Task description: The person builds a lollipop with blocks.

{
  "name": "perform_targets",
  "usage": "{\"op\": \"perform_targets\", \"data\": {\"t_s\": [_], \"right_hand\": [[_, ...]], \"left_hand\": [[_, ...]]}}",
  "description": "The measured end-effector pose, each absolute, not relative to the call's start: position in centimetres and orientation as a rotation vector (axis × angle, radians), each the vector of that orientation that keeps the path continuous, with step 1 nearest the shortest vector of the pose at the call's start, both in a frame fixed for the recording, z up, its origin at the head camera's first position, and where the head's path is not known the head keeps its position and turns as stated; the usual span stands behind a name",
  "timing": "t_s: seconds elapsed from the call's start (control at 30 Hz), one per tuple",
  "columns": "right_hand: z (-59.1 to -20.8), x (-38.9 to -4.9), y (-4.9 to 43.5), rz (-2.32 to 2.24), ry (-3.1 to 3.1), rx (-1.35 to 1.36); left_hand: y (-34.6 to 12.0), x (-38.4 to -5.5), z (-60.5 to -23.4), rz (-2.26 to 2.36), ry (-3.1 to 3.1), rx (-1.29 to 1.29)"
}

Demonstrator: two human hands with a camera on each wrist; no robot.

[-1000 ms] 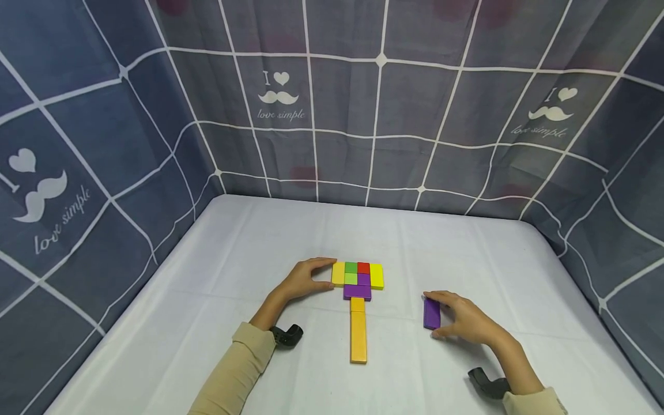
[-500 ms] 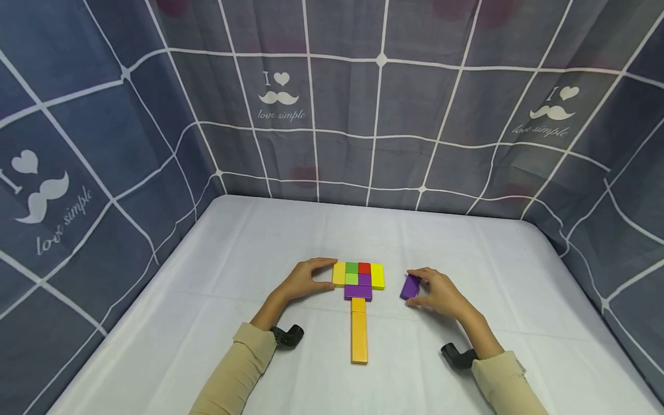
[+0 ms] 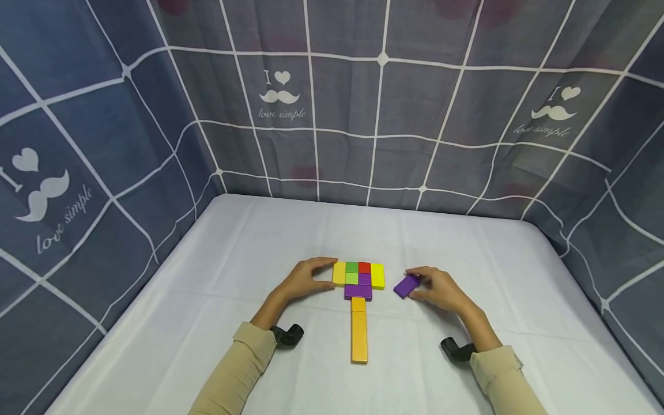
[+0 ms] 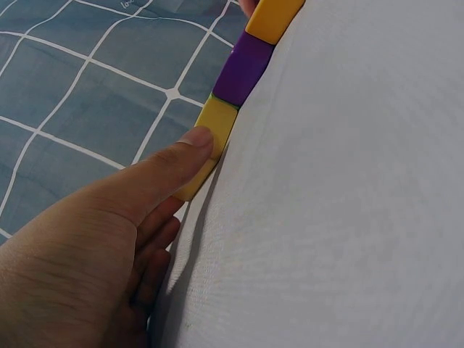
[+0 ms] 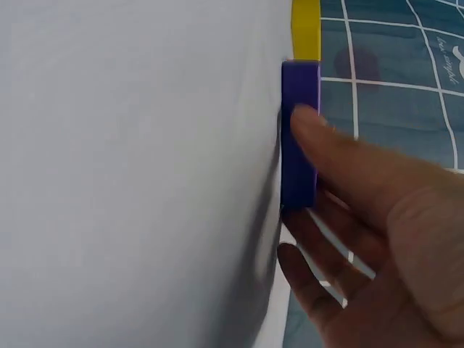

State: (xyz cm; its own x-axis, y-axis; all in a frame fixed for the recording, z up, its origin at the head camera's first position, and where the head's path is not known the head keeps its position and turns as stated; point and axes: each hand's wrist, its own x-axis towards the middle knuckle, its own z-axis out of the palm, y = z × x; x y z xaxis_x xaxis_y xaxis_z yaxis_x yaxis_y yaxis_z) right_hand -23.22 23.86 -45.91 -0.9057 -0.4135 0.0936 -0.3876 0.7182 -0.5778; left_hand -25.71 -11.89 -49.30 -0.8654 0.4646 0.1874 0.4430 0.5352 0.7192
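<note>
A flat T-shaped group of coloured blocks lies mid-table in the head view. My left hand (image 3: 301, 280) holds the left yellow block (image 3: 339, 274) with thumb and finger at its two ends. Beside that block are green squares (image 3: 352, 278), a red square (image 3: 365, 268), a small purple square (image 3: 365, 279) and a right yellow block (image 3: 377, 276). Below them come a wide purple block (image 3: 358, 292) and an orange column (image 3: 359, 337). To the right, apart from the group, my right hand (image 3: 442, 290) pinches a loose purple block (image 3: 406, 285), turned slantwise; its thumb presses one side (image 5: 299, 174).
White cloth (image 3: 259, 357) covers the table. Dark grid-patterned curtains (image 3: 342, 155) stand at the back and both sides. Black camera mounts sit at the left wrist (image 3: 288, 336) and right wrist (image 3: 457, 350).
My right hand has brought the loose purple block left and slightly away from me, closer to the group, and turned it from upright to slanted. The left hand stays at the yellow block.
</note>
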Motion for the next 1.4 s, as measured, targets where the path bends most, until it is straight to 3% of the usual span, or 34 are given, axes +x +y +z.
{"op": "perform_targets", "data": {"t_s": [0.8,1.13,1.4], "right_hand": [[-45.8,-24.0,23.5,-1.078,3.046,-0.468],[-43.9,-26.6,19.9,-1.326,3.135,-0.513],[-44.8,-28.2,16.4,-1.337,3.039,-0.478]], "left_hand": [[-11.9,-25.7,-49.2,1.288,2.717,0.791],[-11.8,-25.6,-49.0,1.290,2.712,0.793],[-11.8,-25.6,-49.0,1.279,2.715,0.774]]}}
